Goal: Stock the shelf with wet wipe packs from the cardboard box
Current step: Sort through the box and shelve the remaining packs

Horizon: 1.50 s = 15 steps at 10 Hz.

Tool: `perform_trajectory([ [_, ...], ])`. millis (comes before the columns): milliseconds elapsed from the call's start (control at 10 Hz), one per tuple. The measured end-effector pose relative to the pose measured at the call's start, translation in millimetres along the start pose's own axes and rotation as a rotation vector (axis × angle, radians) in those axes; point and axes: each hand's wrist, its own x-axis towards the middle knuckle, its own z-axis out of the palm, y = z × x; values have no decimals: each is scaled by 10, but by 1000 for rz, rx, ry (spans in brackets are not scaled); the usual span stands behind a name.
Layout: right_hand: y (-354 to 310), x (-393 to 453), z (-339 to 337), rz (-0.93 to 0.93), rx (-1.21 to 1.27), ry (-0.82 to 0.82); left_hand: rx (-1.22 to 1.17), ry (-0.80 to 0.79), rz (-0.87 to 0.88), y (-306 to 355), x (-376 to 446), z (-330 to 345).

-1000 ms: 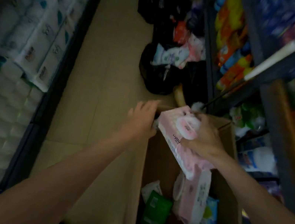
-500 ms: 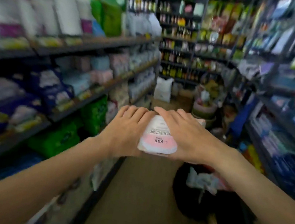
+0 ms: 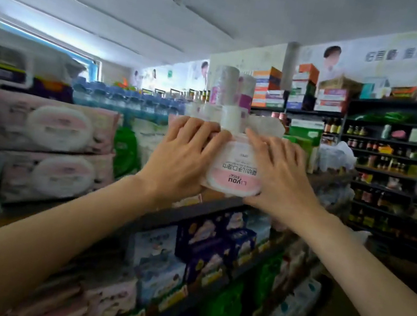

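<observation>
We see left hand [image 3: 182, 157] and right hand [image 3: 280, 178] clasping wet wipe pack [image 3: 235, 173] from either side, fingers curled over its top edge, pack raised just above shelf [image 3: 193, 210] edge. Round pink lid faces us; label reads "LIYOU", upside down, with Chinese text we cannot read. Left of left hand: two stacked pink wipe packs [image 3: 51, 151].

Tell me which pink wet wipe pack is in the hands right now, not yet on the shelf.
The wet wipe pack with the LIYOU lid, gripped between the left hand and right hand. The two stacked packs at left already lie on the shelf, untouched.
</observation>
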Motion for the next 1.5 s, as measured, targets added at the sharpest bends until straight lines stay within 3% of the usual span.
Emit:
perform_trajectory([
  [300, -550, 837, 607, -72, 271, 151, 321, -57, -63, -876, -254, -4],
  [400, -599, 1093, 683, 117, 357, 226, 331, -40, -254, -1019, -170, 117],
  [500, -667, 1343, 522, 505, 1377, -47, 387, 20, -382, -1226, -16, 215],
  [600, -837, 1592, 478, 518, 2209, -496, 628, 101, -206, -1398, 87, 232],
  [700, -1109, 1937, 567, 609, 2395, -490, 804, 71, -29, -1501, 75, 200],
  [800, -1417, 2266, 641, 811, 2461, -471, 865, 19, -35, -1550, 3, 182],
  [900, -1662, 2494, 708, 884, 2394, -381, 787, -46, -120, -1519, -54, 143],
  [1000, -1753, 2572, 726, 759, 2357, -115, 540, -133, -215, -1501, -66, -103],
  [1100, -1618, 2533, 766, 411, 2072, 254, 391, -98, -439, -1613, -136, -502],
  [1200, -1442, 2274, 669, -85, 1664, 467, 286, 26, -593, -1764, -243, -745],
  [1300, -1442, 1913, 627, -423, 1122, 434, 158, 2, -562, -1768, -388, -835],
  [1400, -1592, 1691, 738, -563, 907, 173, 157, -319, -405, -1773, -705, -894],
  [1500, -1818, 1475, 969, -656, 574, 170, 400, -692, -222, -1743, -1085, -961],
])
